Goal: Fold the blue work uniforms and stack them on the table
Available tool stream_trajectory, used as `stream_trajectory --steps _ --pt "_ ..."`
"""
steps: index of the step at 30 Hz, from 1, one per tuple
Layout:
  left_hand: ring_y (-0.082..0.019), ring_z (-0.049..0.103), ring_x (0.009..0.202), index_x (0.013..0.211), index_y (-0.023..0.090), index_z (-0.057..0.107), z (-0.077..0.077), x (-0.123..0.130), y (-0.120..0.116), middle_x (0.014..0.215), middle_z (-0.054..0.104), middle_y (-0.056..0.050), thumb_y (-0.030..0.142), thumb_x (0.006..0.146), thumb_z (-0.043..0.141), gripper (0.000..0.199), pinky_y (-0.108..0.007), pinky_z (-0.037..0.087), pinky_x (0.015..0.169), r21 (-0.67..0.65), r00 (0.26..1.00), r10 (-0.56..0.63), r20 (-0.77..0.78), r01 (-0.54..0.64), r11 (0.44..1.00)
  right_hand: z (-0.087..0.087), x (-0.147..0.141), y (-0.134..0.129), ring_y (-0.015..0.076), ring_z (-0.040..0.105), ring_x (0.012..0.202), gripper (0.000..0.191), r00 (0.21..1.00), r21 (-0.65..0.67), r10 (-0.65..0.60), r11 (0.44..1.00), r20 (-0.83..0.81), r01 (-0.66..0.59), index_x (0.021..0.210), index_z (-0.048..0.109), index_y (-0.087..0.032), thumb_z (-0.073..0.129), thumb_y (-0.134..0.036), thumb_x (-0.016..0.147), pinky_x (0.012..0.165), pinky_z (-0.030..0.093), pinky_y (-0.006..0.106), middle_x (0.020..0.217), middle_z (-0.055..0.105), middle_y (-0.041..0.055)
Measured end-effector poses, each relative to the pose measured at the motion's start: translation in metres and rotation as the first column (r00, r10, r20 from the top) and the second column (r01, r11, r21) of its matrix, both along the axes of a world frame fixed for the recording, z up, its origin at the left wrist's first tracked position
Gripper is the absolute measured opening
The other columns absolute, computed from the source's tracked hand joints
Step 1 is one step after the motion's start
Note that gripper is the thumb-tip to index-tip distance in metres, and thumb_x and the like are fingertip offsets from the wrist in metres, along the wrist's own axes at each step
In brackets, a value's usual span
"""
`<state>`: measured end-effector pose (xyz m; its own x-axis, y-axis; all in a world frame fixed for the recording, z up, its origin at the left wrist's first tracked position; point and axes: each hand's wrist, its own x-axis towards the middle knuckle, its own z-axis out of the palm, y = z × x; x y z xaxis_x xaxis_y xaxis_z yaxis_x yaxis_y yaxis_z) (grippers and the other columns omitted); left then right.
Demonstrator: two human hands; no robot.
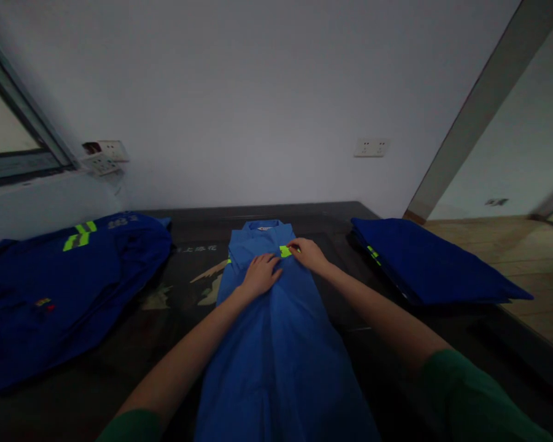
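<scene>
A light blue garment lies lengthwise on the dark table, its collar at the far end and a yellow-green strip across the chest. My left hand rests on the garment's upper front, palm down with the fingers spread. To its right, my right hand has its thumb and fingers pinched together at the right end of the strip. Whatever lies between those fingertips is too small to make out.
Darker blue clothing with yellow-green strips lies loosely on the left. Folded dark blue garments form a flat stack on the right. Behind the table stands a pale wall with sockets; a window is at the upper left.
</scene>
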<state>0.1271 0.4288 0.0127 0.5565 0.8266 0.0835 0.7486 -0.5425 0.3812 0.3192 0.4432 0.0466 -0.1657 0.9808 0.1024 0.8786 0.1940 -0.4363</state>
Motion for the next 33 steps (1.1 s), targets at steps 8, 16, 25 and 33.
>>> stream_trajectory --steps 8,16,25,33 --pt "-0.025 0.034 0.138 0.137 0.024 0.049 -0.023 0.000 -0.002 0.146 0.043 -0.009 0.028 0.095 0.043 0.042 -0.048 0.027 0.114 -0.002 1.000 -0.028 -0.003 0.028 1.000 -0.051 0.005 0.128 0.0218 0.059 0.107 0.026 0.981 0.010 -0.179 0.984 0.076 0.178 0.111 0.066 -0.016 0.052 -0.019 0.090 0.093 0.042 0.033 0.115 0.065 0.0144" --pt "-0.021 0.046 0.129 0.123 0.024 0.061 -0.018 0.003 0.001 0.135 0.055 -0.005 0.018 0.091 0.047 0.036 -0.043 0.027 0.115 0.100 1.000 0.024 0.011 -0.025 0.995 -0.097 0.039 0.183 0.0207 0.057 0.095 0.014 0.974 -0.098 -0.157 0.980 0.166 0.174 0.081 0.067 -0.014 0.071 -0.027 0.077 0.085 0.041 0.029 0.095 0.065 0.0104" --pt "-0.021 0.049 0.127 0.121 0.023 0.062 -0.015 0.004 0.002 0.130 0.060 -0.004 0.016 0.089 0.047 0.036 -0.046 0.031 0.112 -0.010 0.998 0.065 -0.003 -0.065 0.998 -0.115 0.045 0.178 0.0192 0.056 0.095 0.015 0.976 -0.010 -0.158 0.987 0.151 0.162 0.093 0.064 -0.017 0.062 -0.030 0.086 0.079 0.041 0.027 0.099 0.063 0.0082" --pt "-0.021 0.058 0.100 0.106 0.022 0.068 -0.011 0.001 0.005 0.105 0.067 -0.004 0.017 0.087 0.050 0.027 -0.033 0.046 0.086 0.033 0.993 0.106 0.044 -0.107 0.994 -0.103 0.033 0.163 0.0266 0.050 0.107 0.023 0.974 0.099 -0.161 0.984 0.159 0.147 0.104 0.061 -0.018 0.057 -0.035 0.089 0.086 0.042 0.036 0.112 0.058 0.0132"
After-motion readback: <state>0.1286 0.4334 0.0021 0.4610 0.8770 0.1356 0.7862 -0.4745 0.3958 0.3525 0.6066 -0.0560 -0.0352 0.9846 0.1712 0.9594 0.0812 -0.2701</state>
